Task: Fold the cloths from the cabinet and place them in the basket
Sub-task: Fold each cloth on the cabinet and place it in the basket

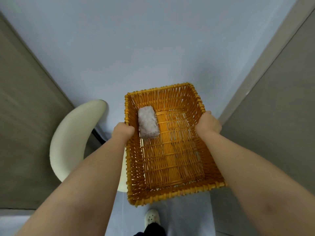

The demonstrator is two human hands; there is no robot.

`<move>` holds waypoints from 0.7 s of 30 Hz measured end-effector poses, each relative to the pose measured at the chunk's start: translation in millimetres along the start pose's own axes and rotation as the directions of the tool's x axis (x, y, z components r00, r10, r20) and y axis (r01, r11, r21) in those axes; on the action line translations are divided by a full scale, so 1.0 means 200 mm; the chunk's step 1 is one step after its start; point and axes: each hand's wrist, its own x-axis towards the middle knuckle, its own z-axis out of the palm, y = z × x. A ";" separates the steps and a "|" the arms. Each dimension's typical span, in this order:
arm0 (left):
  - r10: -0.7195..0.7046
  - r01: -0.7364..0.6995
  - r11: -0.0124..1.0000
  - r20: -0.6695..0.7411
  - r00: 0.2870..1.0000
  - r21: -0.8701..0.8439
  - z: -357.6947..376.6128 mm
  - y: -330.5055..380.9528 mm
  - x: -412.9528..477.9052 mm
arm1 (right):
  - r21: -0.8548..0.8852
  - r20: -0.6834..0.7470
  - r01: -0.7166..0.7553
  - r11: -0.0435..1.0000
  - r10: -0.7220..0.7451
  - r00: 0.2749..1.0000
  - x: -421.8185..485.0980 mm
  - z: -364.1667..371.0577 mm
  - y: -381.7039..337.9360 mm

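1. My left hand [123,131] is gripping the left rim of the basket [170,195]. The fingers are curled tight over the edge and the knuckles are bunched, not spread.
2. My right hand [208,124] is gripping the right rim opposite, closed round the edge in the same way. Its fingertips are hidden behind the wall, so I cannot tell how far they are wrapping.
3. Both my forearms are reaching forward bare, one along each long side of the basket.
4. The basket is an orange-yellow woven wicker one, rectangular and open-topped, and I am holding it between my two hands with its short end toward me.
5. One folded cloth [147,124] is lying inside on the basket floor. It is pale grey and fluffy, folded into a narrow block. It is sitting in the far left part, against the left wall and just beside my left hand.
6. A cream rounded chair [73,133] is standing to the left, and the basket's near left corner is overlapping it in view. I cannot tell whether they are touching.
7. A pale blue floor [136,48] is stretching ahead between grey-brown panels [25,116] on either side.
8. Below the basket, my white perforated shoe [152,217] is showing beneath a dark trouser leg [153,229].
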 end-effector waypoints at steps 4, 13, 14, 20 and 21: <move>-0.009 0.010 0.999 -0.040 0.999 0.031 -0.03 -0.09 -0.17 | -0.011 0.014 0.030 0.999 -0.030 0.999 -0.14 -0.03 0.03; -0.068 0.070 0.998 -0.112 0.991 0.010 -0.20 -0.42 -0.61 | -0.028 0.046 0.168 0.985 -0.167 0.985 -0.61 -0.09 0.07; -0.075 0.075 0.997 -0.120 0.990 -0.002 -0.24 -0.47 -0.66 | -0.030 0.047 0.186 0.982 -0.185 0.982 -0.67 -0.09 0.05; -0.099 0.101 0.995 -0.159 0.982 0.004 -0.44 -0.67 -0.87 | -0.031 0.059 0.315 0.949 -0.313 0.948 -0.96 -0.11 -0.05; -0.105 0.108 0.994 -0.167 0.980 0.011 -0.48 -0.70 -0.90 | -0.037 0.058 0.323 0.946 -0.320 0.946 -1.01 -0.11 -0.08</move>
